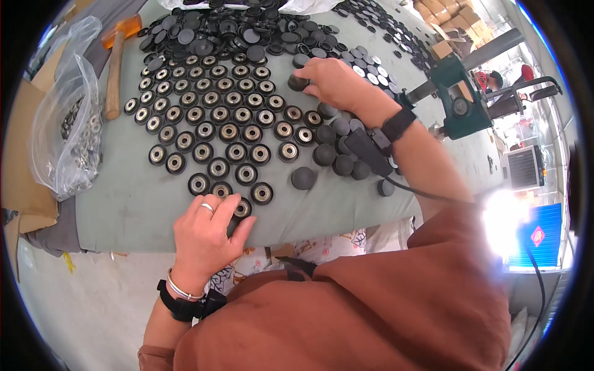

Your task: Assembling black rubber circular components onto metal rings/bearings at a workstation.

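Observation:
My left hand [207,232], with a ring on one finger, is closed round a black round part with a metal bearing in its centre [242,208]. It sits at the near end of many such parts [229,131] laid out face up on the table. Farther off to the right, my right hand [331,80] pinches a black round cap [297,83] between thumb and fingers. More black caps [323,154] lie below my right wrist, and one lone cap [303,178] rests apart from them, nearer to me.
A heap of black round parts [213,34] covers the table's far side. A wooden-handled mallet [114,74] lies at the left, beside a clear bag of small metal pieces [77,123] and a cardboard box [21,154]. A green press [461,102] stands at the right.

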`<state>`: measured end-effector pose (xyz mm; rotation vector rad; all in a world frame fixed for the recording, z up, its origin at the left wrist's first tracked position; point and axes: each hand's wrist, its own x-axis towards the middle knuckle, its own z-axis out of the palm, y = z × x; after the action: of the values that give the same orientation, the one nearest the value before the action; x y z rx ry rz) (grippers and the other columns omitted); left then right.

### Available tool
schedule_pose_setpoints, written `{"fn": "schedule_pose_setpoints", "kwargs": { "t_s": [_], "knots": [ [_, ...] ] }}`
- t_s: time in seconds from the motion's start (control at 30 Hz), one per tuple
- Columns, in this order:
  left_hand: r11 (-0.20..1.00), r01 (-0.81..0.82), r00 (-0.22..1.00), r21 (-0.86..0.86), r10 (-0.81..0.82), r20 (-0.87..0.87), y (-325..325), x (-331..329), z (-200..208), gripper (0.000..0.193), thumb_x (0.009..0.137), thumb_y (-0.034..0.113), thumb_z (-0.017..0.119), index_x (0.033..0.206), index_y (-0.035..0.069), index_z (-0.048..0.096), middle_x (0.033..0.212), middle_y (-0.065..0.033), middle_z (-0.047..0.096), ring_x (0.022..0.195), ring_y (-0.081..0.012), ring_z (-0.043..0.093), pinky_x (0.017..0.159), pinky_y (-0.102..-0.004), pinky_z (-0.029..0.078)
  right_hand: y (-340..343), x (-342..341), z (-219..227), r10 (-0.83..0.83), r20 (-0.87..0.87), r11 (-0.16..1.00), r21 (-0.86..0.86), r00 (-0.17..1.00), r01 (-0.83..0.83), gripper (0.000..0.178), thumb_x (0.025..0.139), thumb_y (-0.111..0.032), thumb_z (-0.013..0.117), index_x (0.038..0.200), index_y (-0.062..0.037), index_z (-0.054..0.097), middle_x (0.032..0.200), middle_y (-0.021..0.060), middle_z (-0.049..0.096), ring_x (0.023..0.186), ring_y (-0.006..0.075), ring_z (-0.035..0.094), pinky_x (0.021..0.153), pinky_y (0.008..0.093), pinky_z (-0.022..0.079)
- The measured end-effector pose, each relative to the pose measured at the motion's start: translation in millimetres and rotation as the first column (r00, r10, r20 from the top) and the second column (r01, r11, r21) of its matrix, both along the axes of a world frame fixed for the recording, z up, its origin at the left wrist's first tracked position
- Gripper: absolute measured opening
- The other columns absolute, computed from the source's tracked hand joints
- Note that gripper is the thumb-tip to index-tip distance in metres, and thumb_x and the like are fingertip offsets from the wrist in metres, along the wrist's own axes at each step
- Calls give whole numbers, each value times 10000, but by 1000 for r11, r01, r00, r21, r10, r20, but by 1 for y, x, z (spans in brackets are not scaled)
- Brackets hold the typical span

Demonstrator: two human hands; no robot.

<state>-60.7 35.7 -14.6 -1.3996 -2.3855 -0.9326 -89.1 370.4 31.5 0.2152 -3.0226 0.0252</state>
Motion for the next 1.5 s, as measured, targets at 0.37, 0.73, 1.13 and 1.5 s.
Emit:
{"fn": "schedule_pose_setpoints", "kwargs": {
  "t_s": [0.37, 0.73, 1.13, 1.5],
  "knots": [
    [1000, 3, 1000, 7, -3, 21, -2, 1, -2, 377, 652, 174, 777, 980, 77, 617, 746, -49, 518, 671, -223, 536, 532, -321, 445, -4, 74, 8, -232, -37, 973, 4, 972, 232, 152, 746, -204, 661, 832, -87, 704, 892, 71, 629, 902, 283, 578, 764, 366, 485],
    [1000, -6, 1000, -11, 6, 19, -2, 0, 0, 363, 655, 183, 772, 972, 77, 630, 746, -56, 532, 681, -230, 547, 534, -323, 450, -47, 112, -5, -42, -279, 999, 22, 959, 50, 170, 684, -193, 722, 842, -138, 692, 856, -9, 611, 872, 195, 522, 735, 353, 375],
    [999, -7, 1000, -31, 7, 17, -1, 0, 3, 373, 629, 203, 787, 947, 75, 638, 732, -44, 549, 656, -219, 545, 494, -317, 444, -15, 44, 9, -287, -209, 953, -156, 935, 258, 155, 804, -213, 595, 865, -104, 687, 800, 111, 654, 731, 325, 627, 663, 412, 505],
    [996, -18, 999, -89, 22, 43, -1, 0, 4, 390, 622, 206, 793, 960, 80, 644, 724, -38, 543, 652, -224, 536, 504, -315, 443, 74, -129, -15, -370, -320, 928, -95, 872, 359, 198, 772, -194, 609, 926, -117, 707, 924, 162, 664, 899, 338, 624, 737, 436, 508]
  ]
}}
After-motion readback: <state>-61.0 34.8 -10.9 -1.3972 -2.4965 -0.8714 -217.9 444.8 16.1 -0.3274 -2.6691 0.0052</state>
